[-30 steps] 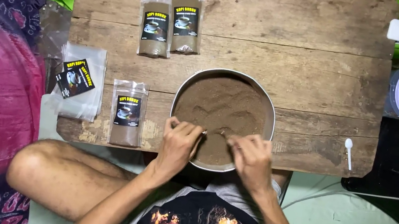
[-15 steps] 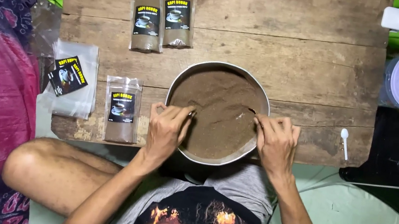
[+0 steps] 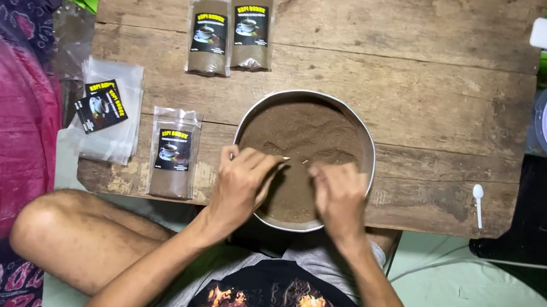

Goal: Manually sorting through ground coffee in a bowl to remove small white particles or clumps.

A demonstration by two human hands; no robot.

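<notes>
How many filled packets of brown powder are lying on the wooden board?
3: two side by side at the board's far edge, one near the left hand. Empty bags lie off-board.

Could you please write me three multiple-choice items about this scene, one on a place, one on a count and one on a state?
1. Where does the small white spoon lie?
A. On the wooden board, right of the metal bowl
B. Inside the bowl
C. On the purple lid

2. How many filled packets of brown powder lie on the wooden board?
A. One
B. Three
C. Five

3. What is the state of the metal bowl?
A. Empty
B. Turned upside down
C. Holding brown powder

Answers:
1. A, the spoon rests on the board near its right edge, apart from the bowl.
2. B, two packets lie side by side at the top and one packet lies lower left.
3. C, brown powder fills the bowl, with the left hand and right hand over its near side.
</notes>
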